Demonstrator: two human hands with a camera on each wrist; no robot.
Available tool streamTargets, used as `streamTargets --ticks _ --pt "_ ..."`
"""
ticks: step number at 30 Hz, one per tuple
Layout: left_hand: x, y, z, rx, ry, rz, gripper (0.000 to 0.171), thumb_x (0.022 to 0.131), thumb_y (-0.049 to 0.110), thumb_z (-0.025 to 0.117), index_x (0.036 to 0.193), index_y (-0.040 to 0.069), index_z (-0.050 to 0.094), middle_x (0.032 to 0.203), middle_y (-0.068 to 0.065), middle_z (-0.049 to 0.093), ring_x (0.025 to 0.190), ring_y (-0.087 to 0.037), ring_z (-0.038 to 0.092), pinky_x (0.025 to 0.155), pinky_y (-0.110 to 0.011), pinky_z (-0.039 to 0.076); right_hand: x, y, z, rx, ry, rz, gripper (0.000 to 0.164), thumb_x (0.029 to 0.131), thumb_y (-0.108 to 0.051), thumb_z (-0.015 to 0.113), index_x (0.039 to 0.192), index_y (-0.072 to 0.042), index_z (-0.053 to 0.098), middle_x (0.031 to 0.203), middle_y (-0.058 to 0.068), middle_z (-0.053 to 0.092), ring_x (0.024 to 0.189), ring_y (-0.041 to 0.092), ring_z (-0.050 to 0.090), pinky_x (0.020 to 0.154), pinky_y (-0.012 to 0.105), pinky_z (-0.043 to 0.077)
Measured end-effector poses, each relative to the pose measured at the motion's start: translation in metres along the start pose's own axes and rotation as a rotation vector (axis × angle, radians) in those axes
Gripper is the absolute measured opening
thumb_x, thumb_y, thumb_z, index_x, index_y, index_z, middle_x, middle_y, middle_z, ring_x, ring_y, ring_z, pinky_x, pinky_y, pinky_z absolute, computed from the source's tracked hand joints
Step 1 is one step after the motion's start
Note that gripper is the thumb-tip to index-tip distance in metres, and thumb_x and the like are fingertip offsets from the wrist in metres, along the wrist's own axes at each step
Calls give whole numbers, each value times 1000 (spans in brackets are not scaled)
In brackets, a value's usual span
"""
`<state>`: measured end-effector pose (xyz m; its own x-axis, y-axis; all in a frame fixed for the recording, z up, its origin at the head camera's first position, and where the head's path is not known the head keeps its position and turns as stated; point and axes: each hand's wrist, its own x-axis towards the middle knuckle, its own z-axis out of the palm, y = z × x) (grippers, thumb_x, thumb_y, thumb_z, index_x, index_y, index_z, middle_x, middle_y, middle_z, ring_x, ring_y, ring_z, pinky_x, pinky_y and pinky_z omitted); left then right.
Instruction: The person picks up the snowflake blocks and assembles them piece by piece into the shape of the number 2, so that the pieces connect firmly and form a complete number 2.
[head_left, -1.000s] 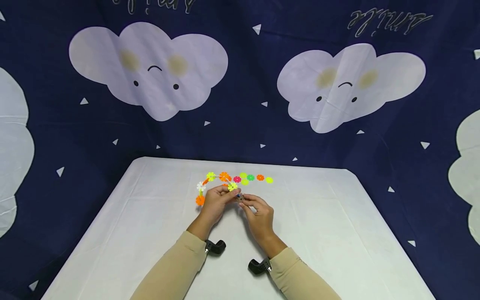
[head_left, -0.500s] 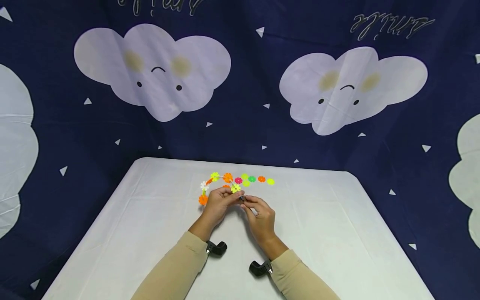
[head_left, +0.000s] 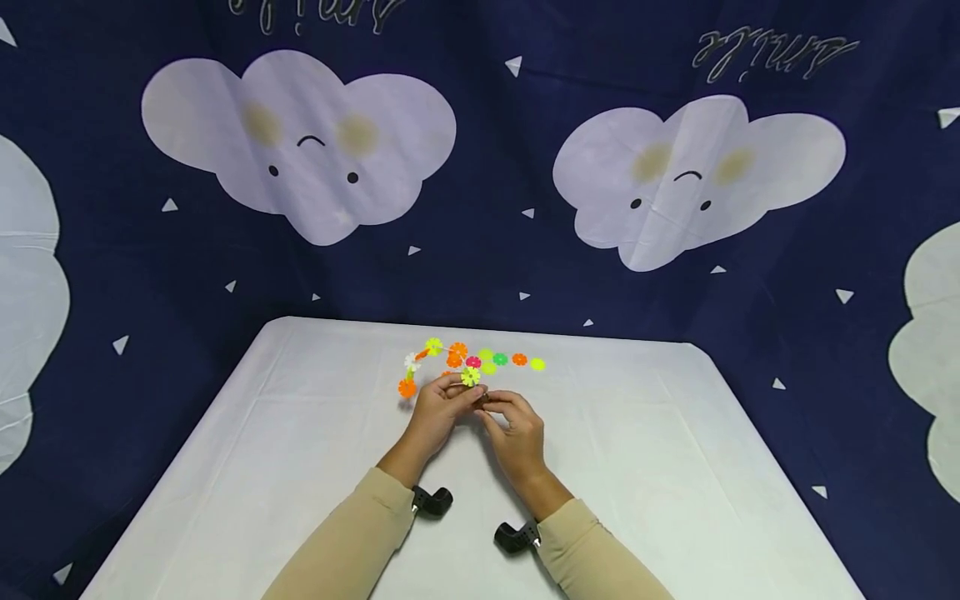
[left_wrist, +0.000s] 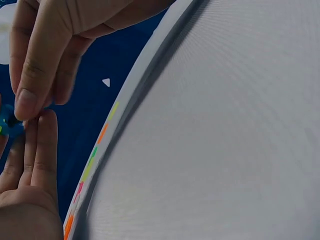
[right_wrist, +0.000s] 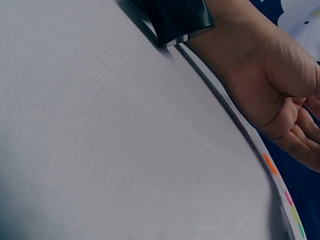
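Note:
My left hand (head_left: 437,414) grips a curved chain of joined plastic snowflake discs. Its yellow disc (head_left: 470,377) sits at the left fingertips, and the arc runs round past a white disc (head_left: 412,362) to an orange disc (head_left: 407,387) at the far end. Opposite it, my right hand (head_left: 519,433) pinches a small blue disc (left_wrist: 12,125) with thumb and fingers, right against the left fingertips. In the left wrist view, fingertips of both hands meet around this blue piece, mostly covering it. The right wrist view catches no held piece.
Several loose discs lie toward the back of the white table (head_left: 637,467), among them a pink disc (head_left: 473,362), a green disc (head_left: 500,359) and an orange disc (head_left: 520,359). A dark blue cloth (head_left: 495,167) with clouds hangs behind.
The chain's far end has lifted slightly away from me and to the right. The blue piece between the hands has turned and is less visible; both hands stay in nearly the same place.

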<state>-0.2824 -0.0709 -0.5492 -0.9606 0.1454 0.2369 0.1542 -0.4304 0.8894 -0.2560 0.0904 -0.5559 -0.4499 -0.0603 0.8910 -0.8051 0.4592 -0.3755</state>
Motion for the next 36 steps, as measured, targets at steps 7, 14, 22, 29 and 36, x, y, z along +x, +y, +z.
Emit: streamTargets --ticks 7,14,22,29,36 --pt "1 -1 -5 39 19 9 29 97 0 76 119 -15 65 119 -44 62 93 -26 75 83 -39 62 0 5 0 -18 -39 36 21 78 1 93 93 2 78 104 15 75 96 31 73 86 42 60" --pt "4 -1 -6 119 40 13 28 96 1 77 119 -14 68 105 -25 74 89 -23 74 79 -39 63 5 20 -6 -38 27 149 14 84 2 88 93 3 77 102 13 74 92 31 72 76 41 62" --pt "5 -1 -6 171 66 -17 24 95 3 80 113 -11 73 99 -15 76 87 -21 73 78 -33 62 16 48 -20 -159 -36 528 24 87 -2 83 106 9 74 111 21 70 106 41 64 92 52 52" --pt "5 -3 -6 230 53 -71 34 95 12 82 119 -10 72 100 -10 75 90 -20 72 81 -32 61 33 94 -37 -345 -219 699 40 95 -8 73 129 11 64 134 28 62 130 46 49 111 51 35" --pt "1 -2 -4 253 -10 -86 37 97 17 80 121 -10 72 108 -25 73 89 -22 73 83 -35 61 43 111 -40 -496 -460 636 36 105 -14 64 135 6 66 146 21 59 137 43 48 116 55 31"
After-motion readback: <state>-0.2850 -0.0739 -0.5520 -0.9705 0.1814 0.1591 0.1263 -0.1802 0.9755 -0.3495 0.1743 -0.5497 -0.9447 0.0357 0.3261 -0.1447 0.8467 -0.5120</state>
